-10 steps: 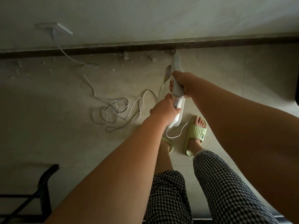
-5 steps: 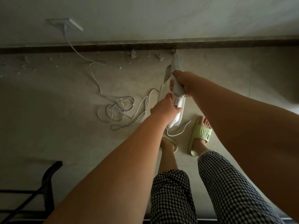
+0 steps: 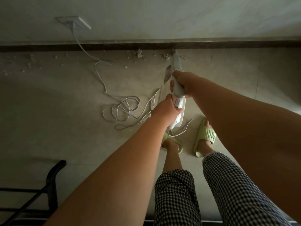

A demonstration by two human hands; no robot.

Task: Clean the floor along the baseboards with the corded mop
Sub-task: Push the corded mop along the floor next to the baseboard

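Both hands clamped on white plastic corded mop: right hand higher on handle, left hand just below. Mop tip at dark brown baseboard, among grey dust clumps. Loose white power cord coiled on beige tiled floor beside pale green slippers. Risks: foot catching a loop; cord tautening and pulling plug from white wall socket; debris scattered rather than collected.

White mop and cord, pale green slippers, black-and-white checked trousers, dark brown baseboard
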